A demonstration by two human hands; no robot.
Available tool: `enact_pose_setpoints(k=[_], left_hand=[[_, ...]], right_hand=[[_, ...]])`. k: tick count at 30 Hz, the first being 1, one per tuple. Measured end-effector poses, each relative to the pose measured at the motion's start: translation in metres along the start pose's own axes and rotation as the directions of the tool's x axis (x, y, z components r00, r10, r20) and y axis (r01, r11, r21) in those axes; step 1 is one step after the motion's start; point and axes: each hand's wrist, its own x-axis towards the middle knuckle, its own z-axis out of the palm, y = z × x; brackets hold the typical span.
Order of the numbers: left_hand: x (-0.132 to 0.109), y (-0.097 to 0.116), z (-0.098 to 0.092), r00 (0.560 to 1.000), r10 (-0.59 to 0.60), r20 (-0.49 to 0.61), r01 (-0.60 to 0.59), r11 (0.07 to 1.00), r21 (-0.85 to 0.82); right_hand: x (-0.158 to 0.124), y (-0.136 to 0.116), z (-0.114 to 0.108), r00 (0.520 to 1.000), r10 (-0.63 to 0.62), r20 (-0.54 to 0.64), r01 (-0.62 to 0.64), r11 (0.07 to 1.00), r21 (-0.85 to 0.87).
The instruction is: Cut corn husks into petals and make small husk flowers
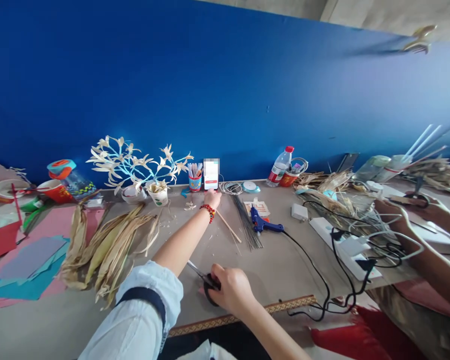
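My left hand (212,199), with a red bead bracelet at the wrist, reaches forward to the lower edge of a phone (211,172) that stands upright against the blue wall. Its fingers are mostly hidden behind the back of the hand, and whether they touch the screen is unclear. My right hand (234,290) is closed round the black handles of a pair of scissors (198,270) near the table's front edge. The blades point away to the left, under my left forearm. A thin stick (228,226) and a bundle of dark wires (247,222) lie beyond.
Dried corn husks (112,245) and coloured paper (33,265) lie left. White husk flowers (122,162) stand in cups behind. To the right are a blue glue gun (264,222), a water bottle (280,167) and a corded power strip (332,237). Another person's hands (392,217) work at far right.
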Motion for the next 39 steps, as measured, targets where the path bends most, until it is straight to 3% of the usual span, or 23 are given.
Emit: enact_pose_setpoints(k=[3, 6, 11, 17, 27, 33, 39], left_hand=[[-0.005, -0.001, -0.007, 0.985, 0.141, 0.101, -0.162, 0.958, 0.238], [-0.020, -0.002, 0.001, 0.940, 0.224, 0.255, -0.314, 0.861, 0.400], [-0.042, -0.011, 0.029, 0.893, 0.162, 0.421, -0.405, 0.698, 0.590], [-0.046, -0.018, 0.049, 0.917, 0.006, 0.400, -0.332, 0.568, 0.753], [-0.050, -0.012, 0.056, 0.935, -0.087, 0.343, -0.248, 0.532, 0.810], [-0.053, -0.012, 0.061, 0.932, -0.173, 0.318, -0.174, 0.557, 0.812], [-0.056, -0.007, 0.047, 0.895, -0.275, 0.352, -0.087, 0.665, 0.742]], right_hand=[[0.000, -0.002, 0.001, 1.000, -0.017, -0.003, 0.017, 1.000, 0.025], [0.000, -0.004, -0.001, 1.000, -0.022, 0.003, 0.022, 0.999, 0.042], [0.002, -0.009, -0.010, 0.999, 0.014, 0.051, -0.014, 1.000, 0.006], [0.005, -0.015, -0.023, 0.988, 0.025, 0.154, -0.012, 0.996, -0.088], [0.002, -0.012, -0.011, 0.996, 0.007, 0.089, 0.001, 0.996, -0.089], [0.002, -0.013, -0.011, 0.996, 0.009, 0.094, 0.000, 0.996, -0.091], [0.002, -0.011, -0.007, 0.999, 0.000, 0.053, 0.004, 0.997, -0.080]])
